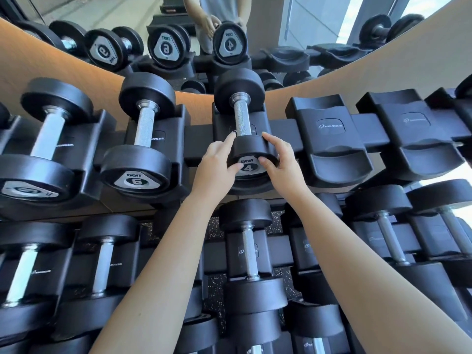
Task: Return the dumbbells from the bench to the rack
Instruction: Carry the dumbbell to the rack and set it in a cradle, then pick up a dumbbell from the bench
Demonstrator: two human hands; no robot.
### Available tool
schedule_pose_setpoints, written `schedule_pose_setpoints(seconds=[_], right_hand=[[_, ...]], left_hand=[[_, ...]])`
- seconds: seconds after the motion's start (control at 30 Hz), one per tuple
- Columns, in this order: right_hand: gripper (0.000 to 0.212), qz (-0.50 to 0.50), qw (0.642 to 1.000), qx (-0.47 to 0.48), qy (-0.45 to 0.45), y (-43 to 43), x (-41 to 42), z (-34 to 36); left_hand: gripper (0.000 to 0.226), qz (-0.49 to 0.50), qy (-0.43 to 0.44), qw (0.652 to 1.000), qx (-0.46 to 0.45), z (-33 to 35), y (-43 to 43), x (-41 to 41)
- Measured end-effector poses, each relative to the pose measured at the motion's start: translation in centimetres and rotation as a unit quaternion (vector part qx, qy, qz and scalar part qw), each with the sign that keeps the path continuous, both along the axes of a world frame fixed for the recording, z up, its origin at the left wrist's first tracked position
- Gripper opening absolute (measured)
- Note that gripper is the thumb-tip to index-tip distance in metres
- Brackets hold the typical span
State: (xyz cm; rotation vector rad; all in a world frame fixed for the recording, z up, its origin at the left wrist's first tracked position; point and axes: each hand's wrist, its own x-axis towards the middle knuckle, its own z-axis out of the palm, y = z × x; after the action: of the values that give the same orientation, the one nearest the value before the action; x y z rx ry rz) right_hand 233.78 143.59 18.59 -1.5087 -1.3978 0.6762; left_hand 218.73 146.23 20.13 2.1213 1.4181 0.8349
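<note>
Black round-headed dumbbell [241, 116] marked 4

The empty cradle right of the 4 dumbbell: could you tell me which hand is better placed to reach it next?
Likely the right. The right hand holds the 4 dumbbell at its near head, on the side nearest the empty cradle; the left hand holds the opposite side and must cross over.

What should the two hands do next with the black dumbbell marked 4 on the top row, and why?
Probably ease the black round-headed dumbbell marked 4 fully down and let go. The left hand and right hand both grip its near head, its far head lies in the black rack cradle, and the near head looks just over the front lip.
</note>
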Motion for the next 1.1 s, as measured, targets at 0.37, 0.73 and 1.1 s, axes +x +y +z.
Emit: schedule_pose_setpoints(seconds=[0.37, 0.73, 1.1], right_hand=[[0.055, -0.022, 0.968, -0.013, -0.248, -7.1, -0.6, 0.0], [0.043, -0.001, 0.916, 0.021, -0.401, -14.5, -3.2, -2.2], [0.049, 0.138, 0.896, 0.115, -0.405, -20.2, -6.2, -3.0]], left_hand=[[0.05, 0.025, 0.091, 0.992, 0.084, -1.6, -5.5, -1.8], [0.044, 0.108, 0.167, 0.97, 0.143, -4.6, -15.8, -3.7], [0.045, 0.276, 0.241, 0.928, 0.074, -5.0, -27.4, -6.0]])
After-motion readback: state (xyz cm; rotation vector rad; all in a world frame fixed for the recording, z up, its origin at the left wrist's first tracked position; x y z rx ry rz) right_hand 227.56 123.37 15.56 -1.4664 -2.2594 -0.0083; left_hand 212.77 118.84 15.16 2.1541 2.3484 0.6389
